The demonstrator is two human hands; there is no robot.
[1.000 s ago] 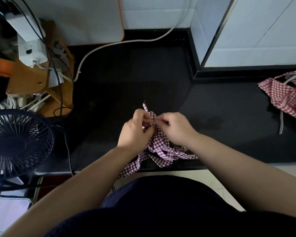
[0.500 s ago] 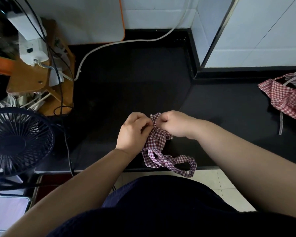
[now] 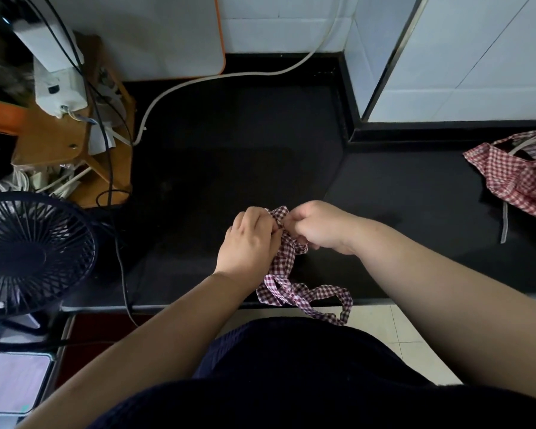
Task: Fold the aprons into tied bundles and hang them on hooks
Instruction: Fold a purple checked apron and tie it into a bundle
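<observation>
Black counter (image 3: pixel 229 168) bears checked aprons (image 3: pixel 514 181), white cable (image 3: pixel 217 78).

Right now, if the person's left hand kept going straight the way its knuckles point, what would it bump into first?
The left hand points toward the right hand; it would first meet the dark-red checked cloth apron strap pinched between them, then that hand. Depth is hard to judge.

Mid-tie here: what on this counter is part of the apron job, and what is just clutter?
Job: checked apron bundle, pinched by left hand and right hand; second checked apron waiting at right.

Clutter: fan, white cable, wooden stool with chargers.
</observation>
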